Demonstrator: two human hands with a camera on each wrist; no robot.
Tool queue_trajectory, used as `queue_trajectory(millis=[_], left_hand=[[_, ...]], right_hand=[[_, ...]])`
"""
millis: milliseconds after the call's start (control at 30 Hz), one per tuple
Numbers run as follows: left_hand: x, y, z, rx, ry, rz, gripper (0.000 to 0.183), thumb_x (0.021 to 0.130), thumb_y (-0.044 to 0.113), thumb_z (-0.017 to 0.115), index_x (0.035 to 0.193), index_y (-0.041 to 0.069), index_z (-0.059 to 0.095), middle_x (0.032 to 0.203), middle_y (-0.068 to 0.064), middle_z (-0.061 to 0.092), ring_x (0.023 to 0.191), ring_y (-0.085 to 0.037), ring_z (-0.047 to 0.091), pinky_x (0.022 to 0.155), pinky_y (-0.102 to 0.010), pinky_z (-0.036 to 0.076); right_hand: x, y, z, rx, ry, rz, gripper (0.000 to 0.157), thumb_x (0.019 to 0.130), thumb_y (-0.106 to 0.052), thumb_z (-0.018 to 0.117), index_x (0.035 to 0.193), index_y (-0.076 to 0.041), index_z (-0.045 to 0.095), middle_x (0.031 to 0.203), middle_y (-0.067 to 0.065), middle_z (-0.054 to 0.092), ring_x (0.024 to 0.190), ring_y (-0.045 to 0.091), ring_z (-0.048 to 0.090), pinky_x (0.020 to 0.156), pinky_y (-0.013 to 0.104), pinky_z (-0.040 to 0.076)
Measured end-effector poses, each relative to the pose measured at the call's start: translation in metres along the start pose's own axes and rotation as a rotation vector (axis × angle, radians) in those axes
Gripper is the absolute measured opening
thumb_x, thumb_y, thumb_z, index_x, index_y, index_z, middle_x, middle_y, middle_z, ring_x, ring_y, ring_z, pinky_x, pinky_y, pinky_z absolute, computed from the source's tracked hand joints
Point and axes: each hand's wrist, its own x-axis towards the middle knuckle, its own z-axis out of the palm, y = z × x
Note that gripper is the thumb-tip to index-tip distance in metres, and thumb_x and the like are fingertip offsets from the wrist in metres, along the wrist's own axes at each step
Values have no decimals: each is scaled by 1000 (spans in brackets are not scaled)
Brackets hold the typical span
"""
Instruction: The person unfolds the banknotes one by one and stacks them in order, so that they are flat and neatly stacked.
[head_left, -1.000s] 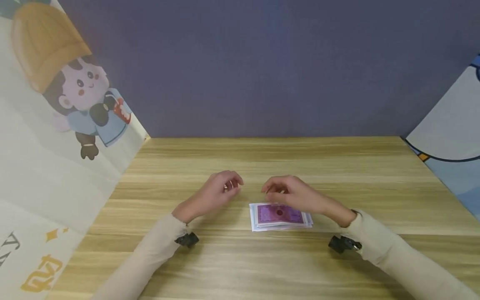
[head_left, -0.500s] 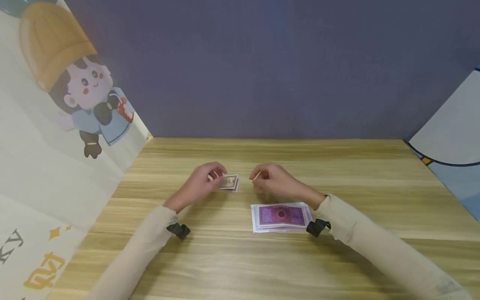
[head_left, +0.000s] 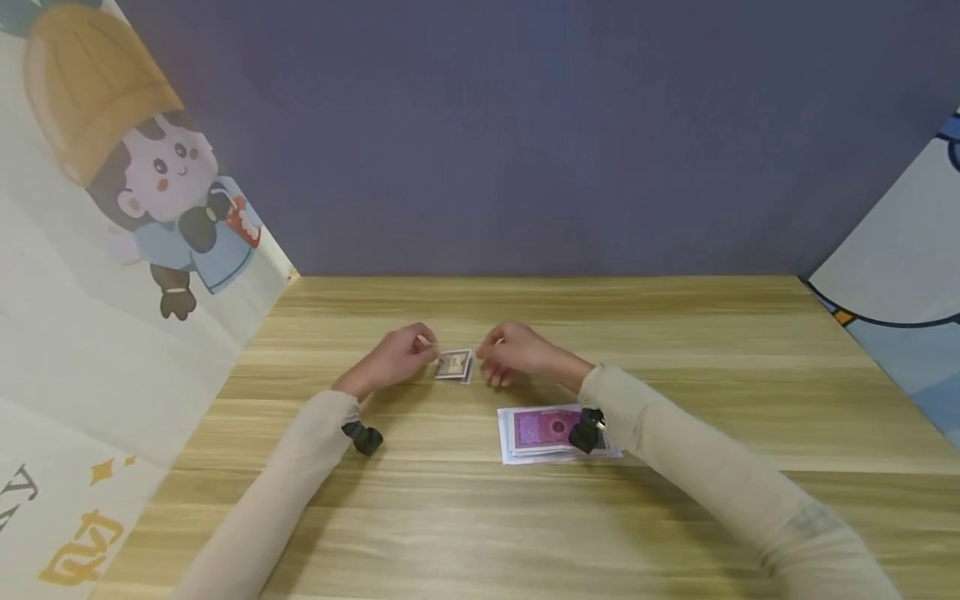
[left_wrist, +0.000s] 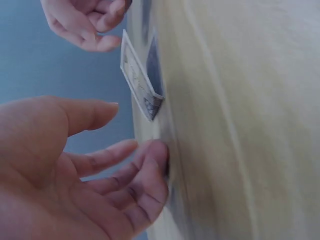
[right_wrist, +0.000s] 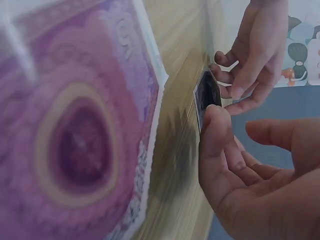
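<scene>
A small folded banknote (head_left: 453, 364) sits between my two hands, its upper half lifted off the lower like a half-open book. In the left wrist view the folded banknote (left_wrist: 140, 82) shows its crease towards the left hand. My left hand (head_left: 393, 358) is just left of it, fingers loosely bent, thumb apart from them and nothing held. My right hand (head_left: 521, 350) hovers at its right side with relaxed fingers; in the right wrist view its fingertips overlap the banknote (right_wrist: 205, 95). A stack of larger banknotes (head_left: 536, 429), purple one on top, lies below the right forearm.
The wrist camera (head_left: 587, 431) on the right arm covers the right part of the stack in the head view. A wood-grain table (head_left: 420, 533) carries everything, with a dark blue panel (head_left: 480, 142) behind and a cartoon-printed cloth (head_left: 75, 350) at left.
The right hand has moved left from above the stack to beside the folded banknote. The left hand has drawn back leftward, letting go of the folded banknote, which has come into view.
</scene>
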Motion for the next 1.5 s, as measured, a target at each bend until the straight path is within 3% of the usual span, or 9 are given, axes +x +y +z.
queue_trajectory(millis=[167, 400, 567, 733, 1000, 1300, 1500], left_hand=[[5, 4, 4, 4, -44, -49, 37, 101, 24, 58, 126, -3, 56, 90, -12, 65, 64, -16, 53, 58, -29, 45], [6, 7, 9, 12, -73, -24, 35, 98, 18, 62, 126, -2, 55, 84, -10, 65, 59, -13, 52, 54, -27, 43], [6, 7, 13, -11, -87, -26, 28, 95, 13, 65, 119, 1, 57, 73, -6, 61, 52, -11, 44, 48, -24, 36], [5, 6, 15, -16, -74, -25, 24, 89, 11, 72, 108, 2, 59, 74, -6, 60, 57, -12, 47, 51, -24, 38], [4, 3, 18, -35, -17, 76, 19, 87, 8, 74, 99, 1, 61, 91, -11, 63, 80, -19, 58, 68, -30, 49], [-4, 14, 16, -293, -64, 137, 33, 96, 22, 67, 124, 6, 58, 121, -13, 61, 104, -27, 63, 82, -39, 57], [-11, 28, 15, -523, -178, 250, 48, 97, 20, 65, 141, 9, 49, 130, -14, 56, 110, -35, 60, 87, -53, 55]], right_hand=[[5, -1, 3, 16, -24, 68, 24, 97, -12, 59, 111, 8, 61, 82, 20, 69, 56, 18, 63, 51, 30, 56], [13, -1, 8, -53, -69, 110, 25, 99, -20, 60, 105, 4, 64, 79, 18, 70, 53, 16, 64, 51, 31, 57], [16, -4, 13, -48, -63, 118, 17, 98, -15, 61, 101, 2, 59, 76, 16, 68, 52, 17, 62, 49, 30, 56], [18, -6, 16, -66, -49, 125, 10, 96, -8, 61, 97, 0, 56, 73, 15, 67, 50, 16, 61, 47, 29, 55], [14, -5, 10, -112, -59, 43, 10, 94, -8, 66, 92, -1, 58, 73, 17, 67, 52, 17, 62, 51, 33, 57], [-15, -18, -18, -136, -95, -73, 8, 94, -8, 65, 93, -2, 59, 72, 14, 66, 57, 19, 63, 59, 39, 59], [-43, -26, -34, -118, -129, -154, 8, 95, -9, 66, 94, -2, 61, 81, 23, 68, 67, 27, 67, 66, 49, 59]])
